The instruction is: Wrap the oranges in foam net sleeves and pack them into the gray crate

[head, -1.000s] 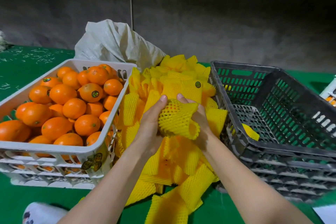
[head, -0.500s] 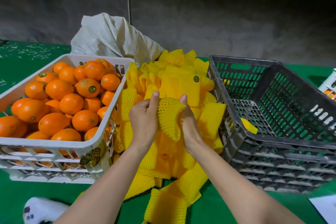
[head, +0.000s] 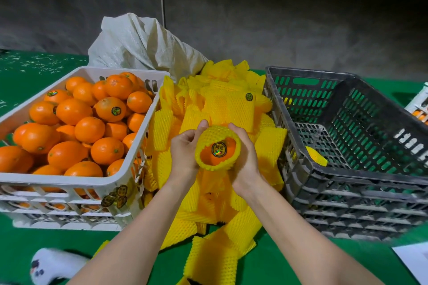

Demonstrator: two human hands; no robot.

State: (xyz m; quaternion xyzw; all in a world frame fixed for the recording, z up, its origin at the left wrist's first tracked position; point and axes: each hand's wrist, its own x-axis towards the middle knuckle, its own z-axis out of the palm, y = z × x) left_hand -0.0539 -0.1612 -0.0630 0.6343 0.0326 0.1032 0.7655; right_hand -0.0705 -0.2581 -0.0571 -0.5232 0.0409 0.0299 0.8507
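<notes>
left hand (head: 185, 152), right hand (head: 247, 159) grip sleeve (head: 215, 133) | orange (head: 207, 157) mostly hidden inside

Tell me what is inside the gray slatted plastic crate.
One yellow foam net piece lies on the floor of the gray plastic crate, by its left wall. Whether it wraps an orange is unclear; the near wall hides the front floor.

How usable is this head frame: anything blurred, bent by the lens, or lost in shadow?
Head view: the sleeved orange, held by the left hand and right hand, is sharp and evenly lit, its sticker glinting; the white object at bottom left is smeared; the gray crate rim bows from wide-angle distortion and softens toward the lower right; the back wall is dim, with little detail.
</notes>
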